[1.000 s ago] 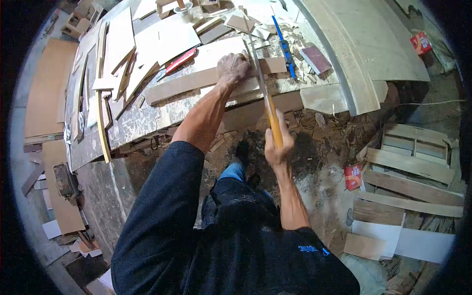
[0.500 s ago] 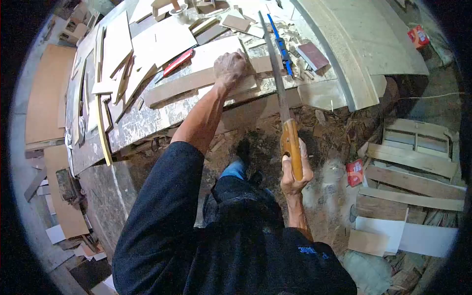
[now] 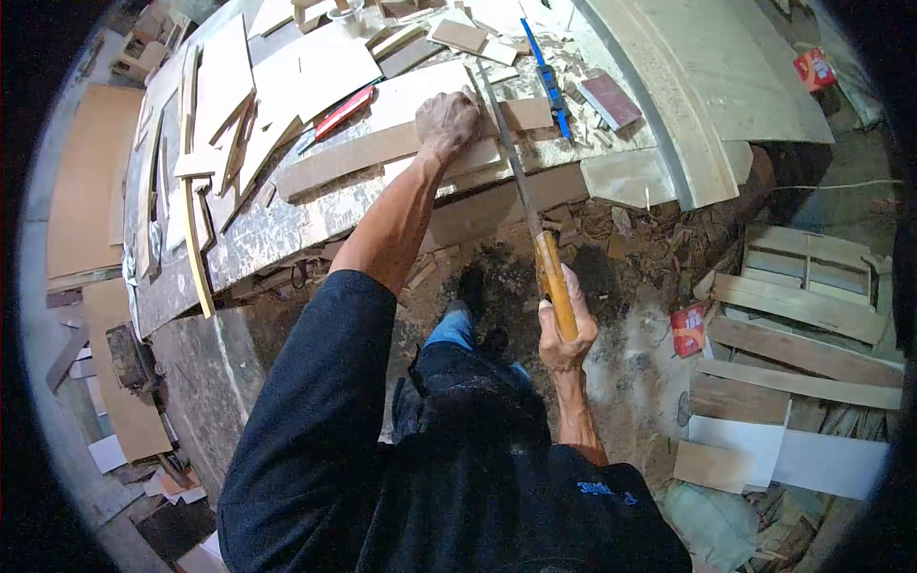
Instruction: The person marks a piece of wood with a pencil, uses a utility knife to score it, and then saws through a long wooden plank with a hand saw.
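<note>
Step in hand, as judged: a saw stroke across the long brown wooden strip [image 3: 344, 170], which lies along the near edge of the paint-flecked workbench [image 3: 296, 234]. Left hand [image 3: 449, 122]: fingers bent, bearing down on the strip and apparently holding it; fingertips hidden. Right hand [image 3: 565, 329]: wrapped around the yellow-orange handle of the steel-bladed handsaw [image 3: 553, 282], near side, clear of the bench. The blade crosses the strip just right of the left hand; cannot tell whether the teeth bite. Judged need of the stroke: strip pinned firmly, blade in line, left fingers clear.

Count: strip, one; handsaw, one; slim blue bar-shaped tool [image 3: 552, 93], one, right; red-handled tool [image 3: 345, 112], one, left; dark red rectangular block [image 3: 609, 102], one, far right; red printed packets [image 3: 687, 330], two, right.
</note>
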Action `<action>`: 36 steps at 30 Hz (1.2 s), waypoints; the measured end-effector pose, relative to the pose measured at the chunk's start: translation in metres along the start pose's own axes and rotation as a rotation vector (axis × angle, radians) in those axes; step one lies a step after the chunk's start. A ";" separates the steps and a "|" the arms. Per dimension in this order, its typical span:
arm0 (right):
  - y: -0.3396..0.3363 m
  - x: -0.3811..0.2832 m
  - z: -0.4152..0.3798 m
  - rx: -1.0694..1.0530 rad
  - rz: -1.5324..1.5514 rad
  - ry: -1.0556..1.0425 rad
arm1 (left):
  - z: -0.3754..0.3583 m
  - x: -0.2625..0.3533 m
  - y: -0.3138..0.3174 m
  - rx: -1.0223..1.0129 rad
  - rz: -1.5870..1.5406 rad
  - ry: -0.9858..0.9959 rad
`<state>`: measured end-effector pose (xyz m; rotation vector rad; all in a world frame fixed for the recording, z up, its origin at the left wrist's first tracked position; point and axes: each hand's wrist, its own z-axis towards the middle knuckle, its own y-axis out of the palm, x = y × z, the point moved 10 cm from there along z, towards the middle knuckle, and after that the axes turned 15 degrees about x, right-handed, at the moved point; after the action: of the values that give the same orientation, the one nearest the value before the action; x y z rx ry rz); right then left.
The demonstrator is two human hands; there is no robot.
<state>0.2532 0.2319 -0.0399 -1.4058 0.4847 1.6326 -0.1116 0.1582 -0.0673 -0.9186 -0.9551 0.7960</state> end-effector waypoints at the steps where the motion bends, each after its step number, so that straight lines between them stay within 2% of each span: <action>1: 0.000 0.000 0.000 0.006 0.011 -0.002 | 0.000 -0.002 0.003 0.029 -0.024 0.010; 4: -0.001 -0.001 -0.003 -0.057 -0.026 0.078 | 0.000 0.001 0.000 0.005 -0.035 -0.006; 10: -0.009 -0.003 -0.011 -0.020 -0.068 0.043 | -0.002 0.003 -0.007 0.003 -0.021 0.010; 13: -0.010 -0.001 -0.017 -0.079 -0.062 0.114 | 0.001 0.001 0.000 0.010 -0.035 0.016; 16: 0.011 -0.023 0.007 -0.040 -0.025 -0.056 | -0.002 0.002 0.000 -0.006 -0.013 0.032; 17: 0.025 -0.026 0.021 -0.077 -0.045 0.002 | -0.001 0.001 0.006 -0.005 -0.002 0.048; 18: 0.040 -0.034 0.037 -0.058 -0.014 -0.095 | 0.000 0.000 0.008 -0.003 0.010 0.064; 19: 0.052 -0.031 0.048 -0.067 0.022 -0.083 | -0.001 0.000 0.005 -0.037 0.006 0.100; 22: 0.052 -0.023 0.045 -0.073 0.061 -0.043 | 0.004 -0.006 0.012 0.037 -0.014 0.059; 25: 0.014 -0.027 0.009 -0.078 0.023 -0.051 | -0.007 0.001 -0.017 0.239 -0.199 0.125; 28: 0.007 -0.023 0.000 -0.064 0.059 -0.023 | 0.000 -0.001 -0.007 0.159 -0.094 0.055; 29: 0.010 -0.022 0.003 -0.044 0.079 -0.012 | 0.000 0.001 0.001 0.069 -0.081 0.027; 32: 0.065 -0.026 0.052 -0.121 0.033 -0.003 | 0.001 -0.001 0.010 0.114 -0.040 0.134; 36: 0.052 -0.023 0.040 -0.030 0.063 -0.131 | -0.001 -0.001 0.007 -0.011 -0.082 -0.003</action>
<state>0.1867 0.2274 -0.0203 -1.3076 0.4335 1.7763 -0.1121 0.1594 -0.0744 -0.8829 -0.9941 0.7236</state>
